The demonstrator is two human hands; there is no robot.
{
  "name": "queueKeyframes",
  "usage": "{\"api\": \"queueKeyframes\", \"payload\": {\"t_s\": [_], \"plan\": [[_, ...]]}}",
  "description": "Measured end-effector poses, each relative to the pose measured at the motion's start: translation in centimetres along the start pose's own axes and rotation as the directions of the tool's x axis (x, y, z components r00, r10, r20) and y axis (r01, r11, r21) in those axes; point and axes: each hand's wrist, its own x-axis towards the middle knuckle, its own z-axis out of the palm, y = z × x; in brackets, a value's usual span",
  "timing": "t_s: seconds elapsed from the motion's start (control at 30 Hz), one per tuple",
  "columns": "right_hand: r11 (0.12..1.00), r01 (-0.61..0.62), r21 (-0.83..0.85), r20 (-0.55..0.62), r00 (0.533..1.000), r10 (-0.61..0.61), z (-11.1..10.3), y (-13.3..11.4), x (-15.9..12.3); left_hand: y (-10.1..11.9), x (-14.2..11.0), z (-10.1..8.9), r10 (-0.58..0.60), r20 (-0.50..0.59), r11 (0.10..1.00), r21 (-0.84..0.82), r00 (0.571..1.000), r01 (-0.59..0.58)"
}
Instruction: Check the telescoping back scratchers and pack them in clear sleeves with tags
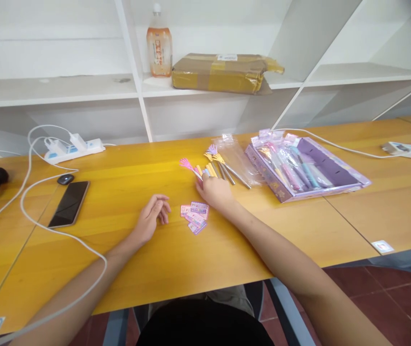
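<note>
My right hand [215,191] reaches over a small pile on the table, its fingers curled down and partly hidden. The metal rod of a pink hand-shaped back scratcher [186,165] runs into those fingers. Beside it lie more back scratchers, with yellow heads [218,158] and a purple head [212,149], their rods pointing toward me. Yellow handle-like pieces [210,169] show just past the knuckles. My left hand [151,217] rests on the table, loosely bent and holding nothing. Between my hands lie several overlapping pink and purple cards [195,217].
A purple display box [345,175] holds wrapped back scratchers on the right, with clear plastic bags [239,161] beside it. A phone [69,204], a black mouse-like item [65,179], a power strip [77,150] and a loose white cable [93,252] are left. A parcel [219,72] and bottle [159,48] sit on the shelf.
</note>
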Motion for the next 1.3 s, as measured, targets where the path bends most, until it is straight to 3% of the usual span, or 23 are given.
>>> {"api": "queueKeyframes", "payload": {"t_s": [0.3,0.4,0.47,0.6,0.77,0.83,0.97,1.07,1.17,1.3], "plan": [[0.999,0.031,0.03,0.011,0.999,-0.031,0.6,-0.3,0.0,0.2,-0.1,-0.1,-0.024,0.034,0.997,0.075,0.999,0.022],[0.97,0.059,0.236,-0.001,0.998,-0.06,0.2,-0.4,-0.5,0.2,0.0,-0.1,-0.041,0.073,0.989,0.147,0.996,0.03],[0.878,0.165,0.449,-0.015,0.984,-0.177,-0.1,-0.6,-1.2,0.0,0.0,-0.2,-0.047,0.084,0.981,0.194,0.995,0.03],[0.582,0.416,0.699,-0.115,0.868,-0.483,0.0,-1.7,-3.1,-0.4,0.1,-0.4,-0.056,0.098,0.955,0.295,0.994,0.025],[0.392,0.579,0.715,-0.202,0.708,-0.677,0.3,-2.6,-4.5,-0.3,0.5,-0.5,0.009,0.052,0.938,0.346,0.999,-0.026],[0.339,0.559,0.756,-0.248,0.725,-0.643,0.5,-2.4,-4.4,-0.1,0.5,-0.5,0.003,0.014,0.962,0.274,1.0,-0.006],[0.213,0.466,0.858,-0.382,0.859,-0.342,0.9,-1.4,-3.5,0.3,0.2,-0.3,-0.069,0.009,0.976,0.205,0.998,0.066],[0.053,0.296,0.954,-0.29,0.952,-0.101,1.1,-0.8,-2.6,0.5,-0.3,-0.2,-0.071,0.069,0.937,0.346,0.995,0.043],[-0.134,0.191,0.972,-0.196,0.98,-0.024,1.0,-0.4,-1.9,0.9,-0.7,-0.1,-0.069,0.123,0.894,0.448,0.99,0.006],[-0.233,0.16,0.959,-0.174,0.984,-0.042,1.0,-0.3,-1.7,1.1,-0.8,-0.1,-0.057,0.161,0.871,0.491,0.985,-0.03]]}}
